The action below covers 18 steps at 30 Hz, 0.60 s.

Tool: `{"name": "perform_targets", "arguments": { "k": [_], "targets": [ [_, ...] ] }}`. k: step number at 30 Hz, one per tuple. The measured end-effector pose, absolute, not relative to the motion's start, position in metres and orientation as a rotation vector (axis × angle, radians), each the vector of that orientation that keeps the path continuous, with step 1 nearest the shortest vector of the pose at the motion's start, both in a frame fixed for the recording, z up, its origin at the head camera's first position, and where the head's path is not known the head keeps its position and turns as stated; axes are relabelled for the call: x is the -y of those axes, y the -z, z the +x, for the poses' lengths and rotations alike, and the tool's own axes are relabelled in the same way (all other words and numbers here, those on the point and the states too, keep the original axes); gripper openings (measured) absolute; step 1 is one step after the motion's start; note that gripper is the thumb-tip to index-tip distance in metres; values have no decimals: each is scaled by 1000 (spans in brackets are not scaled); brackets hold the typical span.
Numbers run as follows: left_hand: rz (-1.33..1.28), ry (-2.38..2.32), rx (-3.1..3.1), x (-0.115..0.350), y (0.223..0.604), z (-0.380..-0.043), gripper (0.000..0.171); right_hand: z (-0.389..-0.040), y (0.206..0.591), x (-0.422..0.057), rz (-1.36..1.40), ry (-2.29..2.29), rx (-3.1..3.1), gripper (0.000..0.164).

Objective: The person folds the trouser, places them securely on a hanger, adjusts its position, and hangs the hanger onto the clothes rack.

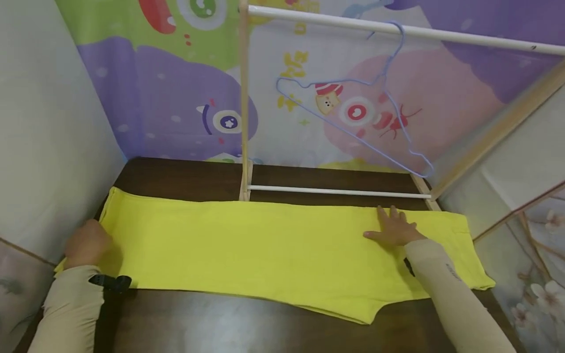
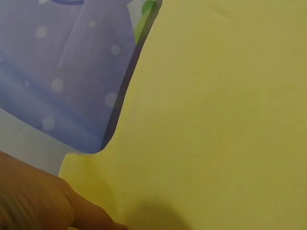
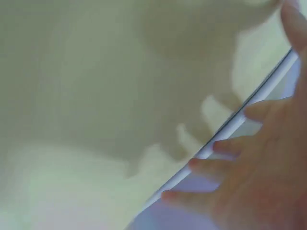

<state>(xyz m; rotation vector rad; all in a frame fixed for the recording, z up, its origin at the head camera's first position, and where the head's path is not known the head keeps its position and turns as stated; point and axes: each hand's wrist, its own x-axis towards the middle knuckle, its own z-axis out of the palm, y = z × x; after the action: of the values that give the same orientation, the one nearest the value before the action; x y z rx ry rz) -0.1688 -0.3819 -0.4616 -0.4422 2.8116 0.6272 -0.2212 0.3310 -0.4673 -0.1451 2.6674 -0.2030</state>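
Yellow trousers [image 1: 247, 245] lie folded lengthwise across the dark table, leg hems at the left and waist end at the right. My left hand [image 1: 88, 243] is at the hem end, its fingers curled at the cloth's edge; its fingertips are hidden in the head view. In the left wrist view, part of that hand [image 2: 43, 201] shows low at the cloth's corner. Over the upper part of the trousers, my right hand [image 1: 395, 228] is spread flat with fingers apart. The right wrist view shows its fingers [image 3: 211, 167] casting a shadow on the cloth; contact is unclear.
Behind the trousers stands a rack with a white top rail [image 1: 318, 18], wooden posts [image 1: 244, 98] and a low white bar [image 1: 335, 191]. A blue wire hanger [image 1: 344, 128] hangs from the rail. Patterned cloth [image 1: 167, 98] covers the back, and pale panels [image 1: 39, 122] close the sides.
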Motion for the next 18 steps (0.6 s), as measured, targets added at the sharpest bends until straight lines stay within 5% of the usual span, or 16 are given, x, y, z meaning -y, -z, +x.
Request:
{"name": "perform_targets", "arguments": {
  "k": [7, 18],
  "targets": [
    [-360, -552, -2940, 375, 461, -175, 29, -225, 486, -292, -400, 257, -2653, 102],
    [-353, -554, -2882, 380, 465, -174, 24, -201, 513, -429, 45, 299, -2638, 112]
  ]
}}
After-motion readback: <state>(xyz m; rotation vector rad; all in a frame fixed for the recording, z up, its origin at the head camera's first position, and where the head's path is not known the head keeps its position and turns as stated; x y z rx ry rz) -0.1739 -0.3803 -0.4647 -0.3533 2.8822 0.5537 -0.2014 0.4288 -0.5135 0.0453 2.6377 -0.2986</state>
